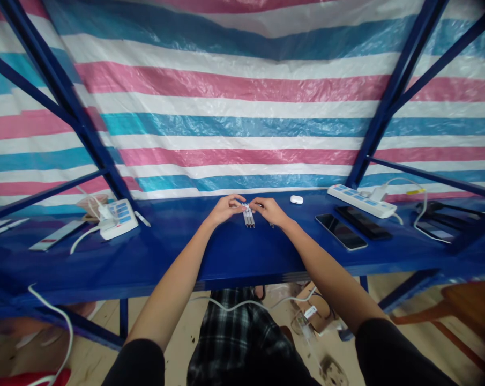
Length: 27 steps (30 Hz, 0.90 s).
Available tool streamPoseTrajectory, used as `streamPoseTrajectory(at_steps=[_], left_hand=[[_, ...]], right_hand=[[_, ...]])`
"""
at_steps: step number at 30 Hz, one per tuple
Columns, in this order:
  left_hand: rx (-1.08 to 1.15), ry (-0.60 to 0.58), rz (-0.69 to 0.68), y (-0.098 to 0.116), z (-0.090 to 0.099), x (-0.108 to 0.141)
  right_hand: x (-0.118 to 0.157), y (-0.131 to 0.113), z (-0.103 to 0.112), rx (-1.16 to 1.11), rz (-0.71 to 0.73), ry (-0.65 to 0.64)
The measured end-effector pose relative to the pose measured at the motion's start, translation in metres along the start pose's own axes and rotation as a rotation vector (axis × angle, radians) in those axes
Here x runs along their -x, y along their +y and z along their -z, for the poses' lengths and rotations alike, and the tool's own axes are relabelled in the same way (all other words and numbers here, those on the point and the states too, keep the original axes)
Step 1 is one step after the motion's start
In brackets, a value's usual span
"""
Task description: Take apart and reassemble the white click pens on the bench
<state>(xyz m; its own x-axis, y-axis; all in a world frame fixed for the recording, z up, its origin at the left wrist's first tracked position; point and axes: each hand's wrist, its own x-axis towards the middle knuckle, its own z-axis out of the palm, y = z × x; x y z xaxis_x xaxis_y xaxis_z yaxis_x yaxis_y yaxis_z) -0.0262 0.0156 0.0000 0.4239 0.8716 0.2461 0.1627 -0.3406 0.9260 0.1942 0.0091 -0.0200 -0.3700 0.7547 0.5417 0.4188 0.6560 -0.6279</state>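
Note:
A small row of slim grey-white pens (249,219) lies side by side on the blue tabletop, dark tips toward me. My left hand (226,209) reaches in from the left, its fingers curled and closed on the far ends of the pens. From the other side my right hand (269,210) meets it, thumb and forefinger pinched at the same far ends. Another thin dark tip (271,225) pokes out beneath my right hand; the rest of that item is hidden. The fingers cover the pens' far ends, so details there are unclear.
On the right are a white earbud case (296,200), a phone (341,231), a black slab-like device (363,222) and a power strip (360,201). Another power strip (119,219) and a flat pale box (57,236) are on the left. Blue metal posts (373,128) frame the table.

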Motion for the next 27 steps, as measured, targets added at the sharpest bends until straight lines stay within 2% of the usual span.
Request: streamPoseTrajectory(at_steps=[4,9,17,27], left_hand=[[-0.281,0.092,-0.183,-0.0045,-0.0027,-0.0018],[-0.524,0.145,-0.294,-0.007,-0.0046,-0.0001],[-0.546,0.216,-0.387,-0.0064,-0.0067,-0.0007],[-0.583,0.227,-0.377,-0.0052,-0.0084,-0.0005]], right_hand=[[-0.001,0.0026,-0.0007,-0.011,-0.001,-0.01],[-0.0019,0.0016,0.0004,0.015,-0.05,0.004],[-0.001,-0.0039,0.0052,0.087,-0.067,-0.024],[-0.001,-0.0029,0.0053,0.082,-0.052,-0.022]])
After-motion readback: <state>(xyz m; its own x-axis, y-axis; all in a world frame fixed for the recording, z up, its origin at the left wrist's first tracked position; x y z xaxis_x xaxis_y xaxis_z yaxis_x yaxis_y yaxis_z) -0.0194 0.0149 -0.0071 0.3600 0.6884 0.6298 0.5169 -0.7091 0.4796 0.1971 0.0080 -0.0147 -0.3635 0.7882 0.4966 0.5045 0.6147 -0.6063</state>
